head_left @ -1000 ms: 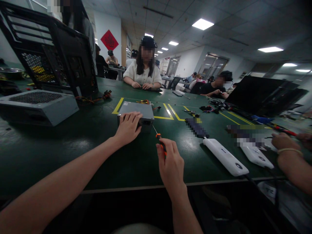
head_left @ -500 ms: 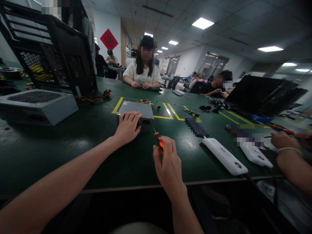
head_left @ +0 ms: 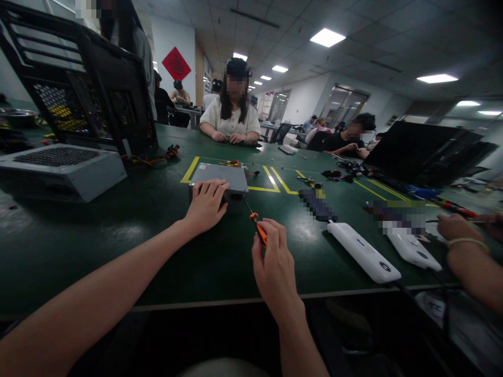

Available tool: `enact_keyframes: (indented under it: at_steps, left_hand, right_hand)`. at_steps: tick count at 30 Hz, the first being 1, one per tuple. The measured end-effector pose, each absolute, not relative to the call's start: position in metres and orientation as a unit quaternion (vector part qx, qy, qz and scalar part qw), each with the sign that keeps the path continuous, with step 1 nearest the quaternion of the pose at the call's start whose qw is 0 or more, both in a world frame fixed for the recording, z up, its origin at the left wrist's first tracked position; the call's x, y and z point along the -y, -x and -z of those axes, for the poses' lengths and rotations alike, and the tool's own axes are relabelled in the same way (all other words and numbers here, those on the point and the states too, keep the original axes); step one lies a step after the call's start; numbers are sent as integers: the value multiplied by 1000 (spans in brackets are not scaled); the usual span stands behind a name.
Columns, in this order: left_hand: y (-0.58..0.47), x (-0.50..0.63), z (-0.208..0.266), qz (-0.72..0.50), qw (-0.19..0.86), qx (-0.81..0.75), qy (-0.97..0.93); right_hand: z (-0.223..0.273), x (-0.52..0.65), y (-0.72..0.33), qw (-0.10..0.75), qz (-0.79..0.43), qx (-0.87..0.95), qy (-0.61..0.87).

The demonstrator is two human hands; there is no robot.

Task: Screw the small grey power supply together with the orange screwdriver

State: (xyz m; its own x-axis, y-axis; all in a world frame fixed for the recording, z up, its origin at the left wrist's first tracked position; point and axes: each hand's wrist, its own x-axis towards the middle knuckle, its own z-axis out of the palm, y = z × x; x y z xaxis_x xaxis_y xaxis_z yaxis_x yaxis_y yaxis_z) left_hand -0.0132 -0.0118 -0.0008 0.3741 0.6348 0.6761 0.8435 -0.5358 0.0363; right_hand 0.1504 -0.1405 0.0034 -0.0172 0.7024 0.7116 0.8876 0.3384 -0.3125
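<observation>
A grey computer power supply (head_left: 230, 177) lies on the green table in front of me. My left hand (head_left: 206, 203) grips its near left edge, fingers over the top and thumb down the near face. In my right hand (head_left: 275, 256) is an orange and black screwdriver (head_left: 257, 225), held by the handle between thumb and fingers. Its shaft slants up and away, and the tip meets the near face close to the right corner. Whether the tip sits in a screw is too small to tell. Coloured cables (head_left: 231, 163) come out behind the power supply.
A second power supply (head_left: 66, 170) and an open black computer case (head_left: 118, 99) stand at left. White power banks (head_left: 363, 251) lie to my right, near a co-worker's hand (head_left: 458, 229). A dark monitor (head_left: 420, 154) stands beyond them. Another person (head_left: 231, 120) sits opposite.
My right hand has shifted slightly to the right with the screwdriver, and the handle leans a little more. The left hand and the power supply stay in place.
</observation>
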Motion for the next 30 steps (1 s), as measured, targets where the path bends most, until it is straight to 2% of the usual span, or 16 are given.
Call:
enact_keyframes:
  at_steps: [6, 14, 19, 26, 30]
  left_hand:
    - [14, 11, 2, 324, 167, 453, 814]
    - [13, 12, 0, 325, 165, 455, 813]
    - [13, 11, 1, 319, 177, 457, 811]
    - [13, 12, 0, 317, 179, 457, 811]
    - [13, 12, 0, 318, 174, 457, 812]
  right_hand:
    - [-1, 139, -154, 404, 118, 681, 599]
    - [1, 139, -148, 424, 104, 717, 544]
    - [3, 136, -154, 423, 111, 679, 590]
    - [4, 137, -149, 428, 108, 710, 549]
    - [3, 137, -150, 424, 118, 684, 582]
